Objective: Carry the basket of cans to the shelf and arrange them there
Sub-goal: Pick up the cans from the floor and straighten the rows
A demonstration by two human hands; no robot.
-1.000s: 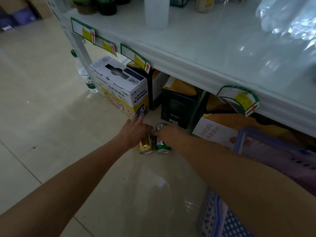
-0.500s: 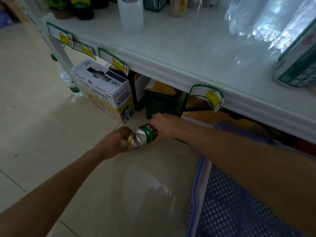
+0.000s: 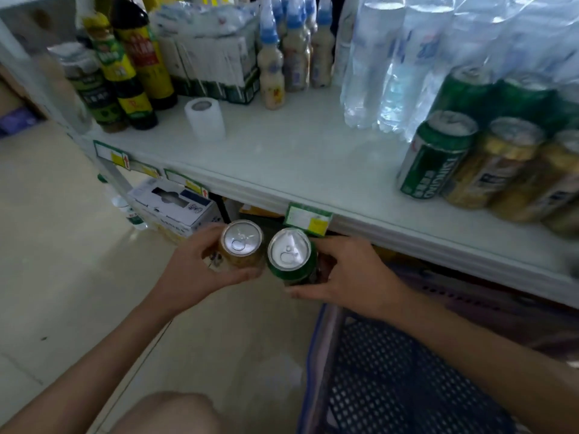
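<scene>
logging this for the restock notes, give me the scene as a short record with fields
left hand: holds gold can upright
right hand: holds green can upright
cans: side by side, below the shelf edge
shelf: green and gold cans already standing at right, bare space in the middle
basket: on floor at lower right, no cans visible inside

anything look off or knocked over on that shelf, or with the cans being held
Nothing stands out. The cans on the shelf stand upright beside the water bottles. The left hand holds a gold can and the right hand a green can, both undented.
</scene>
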